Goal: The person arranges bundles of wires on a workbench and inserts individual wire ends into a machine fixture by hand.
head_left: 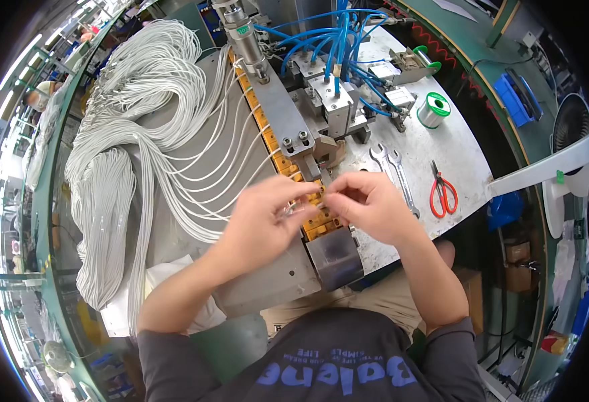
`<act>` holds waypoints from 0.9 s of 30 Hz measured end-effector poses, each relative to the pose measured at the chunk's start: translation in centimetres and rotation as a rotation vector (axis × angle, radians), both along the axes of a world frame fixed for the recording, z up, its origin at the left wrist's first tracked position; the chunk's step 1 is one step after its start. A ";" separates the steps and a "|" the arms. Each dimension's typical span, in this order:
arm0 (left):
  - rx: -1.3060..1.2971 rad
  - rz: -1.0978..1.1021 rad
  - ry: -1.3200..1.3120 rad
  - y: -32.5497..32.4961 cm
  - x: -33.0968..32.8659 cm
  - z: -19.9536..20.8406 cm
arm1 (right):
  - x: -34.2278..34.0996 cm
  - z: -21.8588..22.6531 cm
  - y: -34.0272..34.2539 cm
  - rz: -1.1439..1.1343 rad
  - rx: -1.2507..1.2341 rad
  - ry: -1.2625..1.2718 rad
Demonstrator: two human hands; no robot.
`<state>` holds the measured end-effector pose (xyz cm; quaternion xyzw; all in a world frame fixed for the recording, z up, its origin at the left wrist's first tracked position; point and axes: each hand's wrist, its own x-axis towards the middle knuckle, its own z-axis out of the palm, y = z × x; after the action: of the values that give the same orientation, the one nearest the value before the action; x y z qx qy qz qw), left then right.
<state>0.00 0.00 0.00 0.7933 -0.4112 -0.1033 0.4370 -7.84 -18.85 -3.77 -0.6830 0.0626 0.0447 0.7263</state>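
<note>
My left hand (262, 221) and my right hand (368, 204) meet over the near end of a yellow slotted carrier strip (268, 127) that runs up the bench into a grey machine. Both hands pinch the end of a thin white wire (293, 209) between their fingertips, just above the strip. Several more white wires (207, 175) lie with their ends in the strip's slots and trail left into a big bundle (107, 201).
A grey machine (328, 100) with blue air hoses stands behind the hands. Two wrenches (394, 167), red-handled scissors (443, 191) and a green solder spool (434, 110) lie on the bench at right. A metal chute (335, 258) sits at the strip's near end.
</note>
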 end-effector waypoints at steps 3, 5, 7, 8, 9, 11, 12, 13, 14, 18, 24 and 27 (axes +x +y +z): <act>0.023 -0.069 0.125 -0.3 -0.5 -0.9 | -0.4 1.0 0.4 0.138 0.032 -0.072; 0.043 -0.062 0.182 -0.2 -0.4 -0.9 | -0.2 0.7 -0.3 0.127 0.045 -0.026; 0.084 -0.057 0.295 -0.2 -0.3 -1.0 | -0.1 0.5 -1.1 0.094 0.073 0.064; 0.080 -0.057 0.295 -0.2 -0.3 -1.0 | -0.1 0.4 -1.2 0.095 0.070 0.064; 0.100 -0.060 0.352 -0.3 -0.3 -0.9 | -0.1 0.6 -1.1 0.142 0.070 0.045; 0.145 -0.069 0.468 -0.2 -0.5 -0.6 | -0.3 0.8 -0.9 0.234 0.077 0.009; 0.144 -0.071 0.469 -0.3 -0.6 -0.7 | -0.4 0.7 -0.9 0.232 0.075 0.011; 0.145 -0.075 0.468 -0.3 -0.7 -0.8 | -0.5 0.6 -0.8 0.211 0.030 0.013; 0.147 -0.079 0.466 -0.4 -0.8 -1.0 | -0.6 0.4 -0.8 0.191 -0.016 0.015; 0.101 -0.084 0.318 -0.4 -1.1 -1.5 | -1.1 1.2 0.3 0.111 -0.156 0.021; -0.038 -0.050 -0.024 -0.3 -1.6 -2.5 | -1.0 0.7 1.5 0.006 -0.150 -0.069; -0.076 -0.055 0.235 -0.2 -1.8 -2.5 | -0.7 0.5 0.2 0.109 0.083 0.106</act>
<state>-1.81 -0.25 -2.55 0.7471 -0.3822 -0.1917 0.5089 -8.50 -18.61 -3.26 -0.6513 0.0619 0.1226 0.7463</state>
